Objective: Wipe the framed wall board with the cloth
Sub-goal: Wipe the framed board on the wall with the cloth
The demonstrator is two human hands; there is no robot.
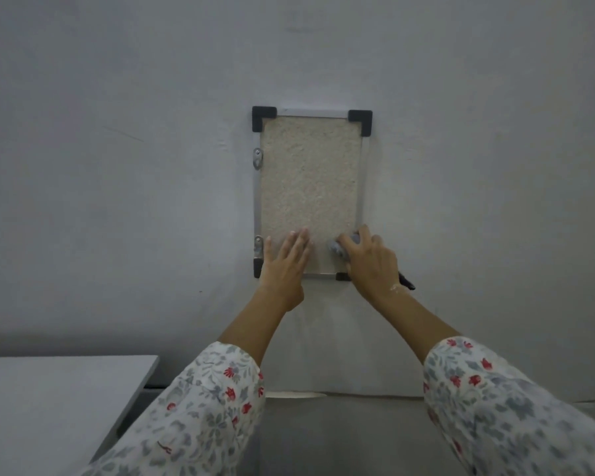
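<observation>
Grey wall (pixel 117 166), board (pixel 308 173) hung at centre; left hand (pixel 284 259) lies spread flat at its 7 o'clock, right hand (pixel 368 261) clenches cloth (pixel 337 247) at 5; wiping underway, next sweep probably upward

- Dim, flat light with a grey-blue cast over the wall (pixel 117 166); brightest around the board (pixel 310 187), falling off toward the corners.
- No glare; only soft, faint shadows under the hands.
- Slightly soft overall; the floral sleeves (pixel 200 407) at the bottom edge are blurred.
- Wide-angle bending shows at the edges.
</observation>
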